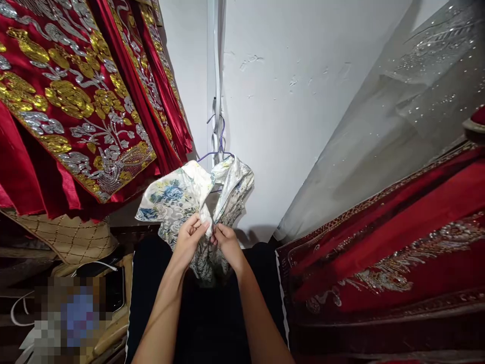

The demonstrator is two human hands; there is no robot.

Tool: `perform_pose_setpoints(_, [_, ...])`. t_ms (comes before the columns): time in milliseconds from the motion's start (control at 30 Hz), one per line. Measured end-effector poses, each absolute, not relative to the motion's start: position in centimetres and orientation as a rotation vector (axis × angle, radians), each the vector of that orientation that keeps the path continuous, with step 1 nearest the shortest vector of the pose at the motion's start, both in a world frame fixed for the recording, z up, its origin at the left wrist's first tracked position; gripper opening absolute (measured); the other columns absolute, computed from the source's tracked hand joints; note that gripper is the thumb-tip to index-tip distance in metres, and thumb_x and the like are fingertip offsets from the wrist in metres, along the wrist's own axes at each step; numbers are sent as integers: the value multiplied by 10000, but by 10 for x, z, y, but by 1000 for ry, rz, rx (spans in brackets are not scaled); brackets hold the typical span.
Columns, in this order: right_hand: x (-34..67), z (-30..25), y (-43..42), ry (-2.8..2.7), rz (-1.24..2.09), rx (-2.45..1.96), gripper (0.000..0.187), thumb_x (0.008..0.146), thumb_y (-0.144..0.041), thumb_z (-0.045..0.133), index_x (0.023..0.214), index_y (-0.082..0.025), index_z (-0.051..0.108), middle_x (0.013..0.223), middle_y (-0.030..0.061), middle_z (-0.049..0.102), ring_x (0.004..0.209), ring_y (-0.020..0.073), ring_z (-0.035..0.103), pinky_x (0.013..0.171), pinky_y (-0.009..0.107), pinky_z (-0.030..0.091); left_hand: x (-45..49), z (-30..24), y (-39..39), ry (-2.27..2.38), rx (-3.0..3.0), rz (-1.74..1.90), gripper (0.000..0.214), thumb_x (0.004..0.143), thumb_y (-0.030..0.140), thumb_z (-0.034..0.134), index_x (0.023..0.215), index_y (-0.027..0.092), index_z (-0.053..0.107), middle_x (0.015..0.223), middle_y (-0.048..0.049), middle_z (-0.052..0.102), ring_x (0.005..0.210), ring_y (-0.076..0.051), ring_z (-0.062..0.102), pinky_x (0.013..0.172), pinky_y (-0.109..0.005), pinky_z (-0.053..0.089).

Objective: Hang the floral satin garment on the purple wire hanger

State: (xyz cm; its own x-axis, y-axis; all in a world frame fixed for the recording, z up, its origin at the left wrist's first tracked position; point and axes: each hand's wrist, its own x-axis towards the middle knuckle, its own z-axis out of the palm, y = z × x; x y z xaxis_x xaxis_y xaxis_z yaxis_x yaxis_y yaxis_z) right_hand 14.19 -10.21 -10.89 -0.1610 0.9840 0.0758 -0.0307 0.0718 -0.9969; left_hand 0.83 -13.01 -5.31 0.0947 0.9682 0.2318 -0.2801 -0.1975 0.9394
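A cream blouse [170, 194] with a blue and yellow floral print hangs on a purple hanger [221, 144] in front of me. Its front is parted below the collar. My left hand [193, 235] pinches the front edge on the left side, thumb on top of the cloth. On the opposite edge, close beside it, my right hand [224, 241] has its fingertips closed on the fabric. Whether a button or fastening lies between the fingers is too small to make out. The blouse's lower part falls between my dark-clothed legs.
Red embroidered garments [71, 101] hang at the left. On the right are sheer sparkly fabric [379, 111] and a red beaded cloth [379, 268]. A white wall [280, 91] stands ahead. At lower left, a phone [114, 288] rests by a wooden chair [109, 333].
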Motion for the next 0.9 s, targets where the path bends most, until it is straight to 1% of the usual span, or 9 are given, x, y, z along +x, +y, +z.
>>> perform_pose_setpoints(133, [152, -113, -106, -1158, 1244, -1123, 374, 847, -556, 525, 708, -208, 532, 623, -25, 527, 502, 114, 400, 503, 250, 301, 14, -88, -120, 956, 1257, 1481, 228, 843, 239, 584, 1067, 204, 610, 1069, -63, 666, 1033, -216, 629, 931, -329, 467])
perform_pose_setpoints(233, [150, -120, -113, -1185, 1127, -1183, 307, 850, -483, 516, 728, -204, 562, 605, -30, 518, 507, 116, 408, 505, 246, 312, 22, -120, -117, 1126, 1408, 1447, 271, 776, 184, 595, 1047, 207, 589, 1063, -59, 665, 1079, -230, 615, 969, -351, 443])
perform_pose_setpoints(300, [148, -120, -117, -1273, 1165, -1157, 282, 844, -428, 519, 692, -197, 572, 572, -29, 518, 497, 112, 426, 504, 240, 328, 28, -134, -118, 1203, 1511, 1404, 208, 811, 230, 581, 1017, 200, 587, 1006, -57, 664, 1021, -232, 621, 916, -344, 460])
perform_pose_setpoints(367, [149, -111, -117, -1349, 1311, -1124, 292, 840, -400, 511, 651, -189, 581, 517, -25, 526, 440, 101, 417, 465, 231, 313, 34, -137, -121, 1259, 1578, 1395, 130, 875, 303, 536, 933, 195, 579, 885, -40, 647, 892, -219, 619, 805, -316, 471])
perform_pose_setpoints(467, [160, -75, -105, -1362, 1452, -1082, 293, 828, -381, 518, 636, -175, 602, 444, -20, 535, 356, 79, 363, 398, 212, 253, 38, -130, -127, 1273, 1687, 1407, 173, 934, 348, 480, 863, 203, 542, 793, -14, 596, 777, -191, 584, 732, -288, 449])
perform_pose_setpoints(567, [172, -14, -85, -1306, 1319, -986, 262, 814, -371, 570, 654, -167, 609, 476, -7, 582, 359, 69, 384, 378, 194, 258, 34, -126, -132, 1312, 1782, 1435, 179, 958, 347, 455, 864, 212, 524, 826, -25, 580, 803, -193, 578, 761, -296, 445])
perform_pose_setpoints(700, [173, 62, -71, -1319, 1184, -792, 216, 821, -330, 604, 704, -150, 632, 559, 8, 632, 399, 54, 433, 387, 170, 293, 16, -128, -130, 1420, 1828, 1364, 208, 976, 363, 420, 855, 217, 503, 818, -31, 561, 759, -195, 561, 709, -296, 440])
perform_pose_setpoints(800, [163, 81, -72, -1246, 1139, -707, 215, 835, -334, 594, 708, -162, 607, 551, -5, 617, 395, 52, 416, 380, 170, 287, 2, -110, -121, 1406, 1932, 1188, 225, 965, 369, 445, 828, 213, 533, 780, -26, 566, 729, -197, 562, 688, -303, 449])
perform_pose_setpoints(900, [157, 73, -76, -1222, 1122, -693, 229, 864, -362, 575, 737, -172, 589, 552, -13, 607, 407, 58, 428, 395, 172, 303, -7, -57, -124, 1345, 1960, 1193, 167, 928, 370, 549, 939, 221, 623, 884, -43, 637, 851, -218, 620, 752, -328, 490])
